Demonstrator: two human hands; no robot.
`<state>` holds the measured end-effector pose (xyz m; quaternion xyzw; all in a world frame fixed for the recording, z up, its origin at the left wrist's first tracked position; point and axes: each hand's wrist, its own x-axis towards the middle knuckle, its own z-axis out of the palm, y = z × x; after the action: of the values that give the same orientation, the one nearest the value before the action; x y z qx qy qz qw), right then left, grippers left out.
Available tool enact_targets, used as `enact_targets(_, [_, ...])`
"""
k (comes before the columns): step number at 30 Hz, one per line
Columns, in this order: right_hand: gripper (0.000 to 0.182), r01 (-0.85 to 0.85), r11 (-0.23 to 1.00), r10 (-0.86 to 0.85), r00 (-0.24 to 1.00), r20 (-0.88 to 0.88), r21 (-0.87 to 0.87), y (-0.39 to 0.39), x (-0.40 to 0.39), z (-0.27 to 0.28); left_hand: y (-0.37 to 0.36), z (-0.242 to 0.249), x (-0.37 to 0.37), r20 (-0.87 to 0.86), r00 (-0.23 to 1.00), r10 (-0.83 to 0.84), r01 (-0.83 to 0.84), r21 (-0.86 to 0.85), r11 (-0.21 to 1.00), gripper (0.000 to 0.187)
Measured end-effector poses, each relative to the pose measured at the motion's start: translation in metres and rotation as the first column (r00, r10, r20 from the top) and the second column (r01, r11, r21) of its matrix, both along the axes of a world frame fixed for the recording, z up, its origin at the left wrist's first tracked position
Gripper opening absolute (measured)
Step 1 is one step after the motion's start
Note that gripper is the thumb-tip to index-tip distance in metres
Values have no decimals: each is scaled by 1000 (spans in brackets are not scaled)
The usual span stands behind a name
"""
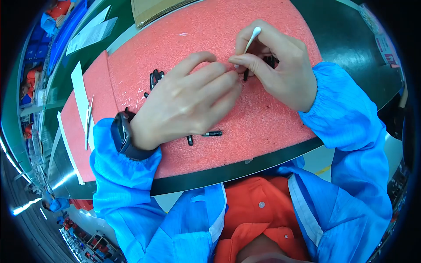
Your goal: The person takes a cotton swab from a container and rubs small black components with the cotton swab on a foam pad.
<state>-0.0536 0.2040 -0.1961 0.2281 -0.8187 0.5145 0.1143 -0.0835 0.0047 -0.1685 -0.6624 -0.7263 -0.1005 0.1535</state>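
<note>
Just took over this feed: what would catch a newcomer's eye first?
The pink foam mat fills the bench, and both hands meet at its middle. The right hand pinches a cotton swab over a small black part; the left hand touches it. More black parts lie left of the hands.

At ten o'clock we see a white paper strip [79,90] lying on the pink foam mat [267,131], with slim tweezers [88,120] just beside it. At twelve o'clock a cardboard piece [151,9] overlaps the mat's far edge. Papers [92,33] rest on the dark table [351,39] at eleven o'clock.
</note>
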Motion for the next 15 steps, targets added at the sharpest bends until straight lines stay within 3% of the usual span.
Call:
enact_targets(2, [11,16,999,-14,999,34,-41,1,-1,1,-7,4,1,106,993,50,-53,21,998,35])
enact_targets(5, [12,0,991,-1,1000,8,133,4,-1,10,-29,2,8,187,973,137,-137,-14,990,37])
enact_targets(9, [12,-52,997,58,991,119,-57,3,-4,4,-28,3,15,253,945,207,-195,-73,978,41])
enact_targets(15, [13,-133,991,133,991,21,14,4,-7,-1,-26,-3,15,256,929,268,-224,-189,956,47])
